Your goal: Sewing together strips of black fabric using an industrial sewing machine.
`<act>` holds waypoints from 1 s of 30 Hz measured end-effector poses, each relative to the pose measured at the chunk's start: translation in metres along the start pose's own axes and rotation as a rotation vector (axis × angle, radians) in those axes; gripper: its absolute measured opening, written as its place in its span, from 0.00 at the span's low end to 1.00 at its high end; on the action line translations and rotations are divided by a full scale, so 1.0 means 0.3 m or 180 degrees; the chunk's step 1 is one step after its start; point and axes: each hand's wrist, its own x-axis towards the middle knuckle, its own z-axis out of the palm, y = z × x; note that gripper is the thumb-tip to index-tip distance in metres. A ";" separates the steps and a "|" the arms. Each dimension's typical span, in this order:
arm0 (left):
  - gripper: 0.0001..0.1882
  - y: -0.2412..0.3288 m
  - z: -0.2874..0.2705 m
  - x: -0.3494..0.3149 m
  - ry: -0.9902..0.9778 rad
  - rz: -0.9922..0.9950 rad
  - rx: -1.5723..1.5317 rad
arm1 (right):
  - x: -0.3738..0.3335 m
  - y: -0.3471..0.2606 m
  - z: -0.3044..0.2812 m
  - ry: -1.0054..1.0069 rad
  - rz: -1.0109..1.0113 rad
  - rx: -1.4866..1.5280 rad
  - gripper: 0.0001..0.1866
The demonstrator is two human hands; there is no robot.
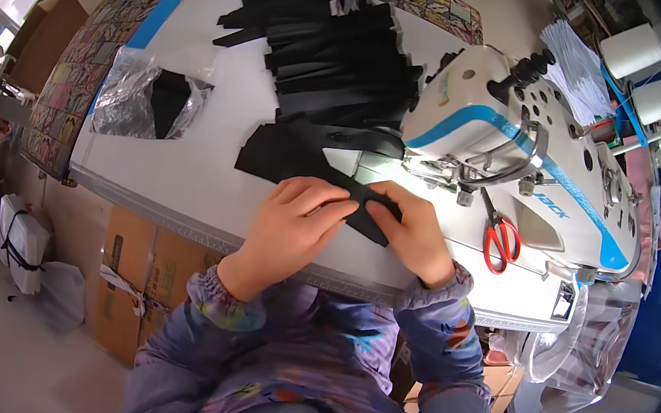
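Note:
Both hands hold a black fabric piece (pixel 270 156) at the front of the white sewing table. My left hand (pixel 298 223) has its fingers closed on the cloth, thumb and fingertips pressed down near its middle. Close beside it, my right hand (pixel 411 231) pinches the same cloth between thumb and forefinger. The fabric's left part lies flat, and a narrower end shows below my fingers. Just beyond is the lit needle area of a white and blue sewing machine (pixel 478 117). A long pile of black fabric strips (pixel 343 56) stretches behind the held piece.
Red-handled scissors (pixel 501 243) lie right of my right hand, under the machine arm. A clear plastic bag (pixel 138 99) with something black rests on the table's left. White thread cones (pixel 631 51) stand at the far right. A cardboard box (pixel 132 263) is below the table edge.

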 end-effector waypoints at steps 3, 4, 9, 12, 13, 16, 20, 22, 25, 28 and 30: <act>0.23 -0.014 0.001 0.026 -0.0049 0.0208 0.0011 | -0.038 0.030 -0.011 0.0030 -0.0265 -0.0013 0.13; 0.29 0.005 -0.016 0.053 -0.0123 0.0093 0.0247 | -0.048 0.030 -0.008 0.0138 -0.0605 -0.0049 0.13; 0.37 -0.078 -0.001 0.082 -0.0573 0.0364 0.1135 | -0.070 0.046 -0.001 0.0485 -0.0757 0.0159 0.13; 0.24 -0.071 -0.013 0.106 -0.0455 0.0538 0.0884 | -0.075 0.050 0.015 0.0627 -0.0433 0.1107 0.14; 0.24 -0.063 -0.021 0.120 -0.0475 0.0540 0.0866 | -0.072 0.042 0.010 0.0639 -0.0410 0.1112 0.14; 0.22 -0.080 -0.022 0.145 -0.1138 0.0011 0.1217 | -0.046 0.049 0.018 0.0921 -0.0032 -0.0381 0.15; 0.25 -0.099 -0.012 0.166 -0.0510 0.0355 0.1221 | -0.055 0.035 0.029 0.1548 -0.0313 -0.1843 0.15; 0.22 -0.087 -0.013 0.174 -0.0258 0.0126 0.0654 | -0.092 0.107 0.011 0.1613 -0.0231 -0.1604 0.14; 0.19 -0.078 -0.008 0.198 -0.0747 0.0048 0.0324 | -0.107 0.132 -0.015 0.1828 -0.0267 -0.1076 0.12; 0.12 -0.071 0.029 0.239 -0.1096 0.0065 0.0453 | -0.096 0.119 -0.019 0.1448 -0.1209 -0.1299 0.18; 0.08 -0.092 0.049 0.275 -0.1336 -0.0064 0.0272 | -0.099 0.127 -0.015 0.1329 -0.1107 -0.1265 0.19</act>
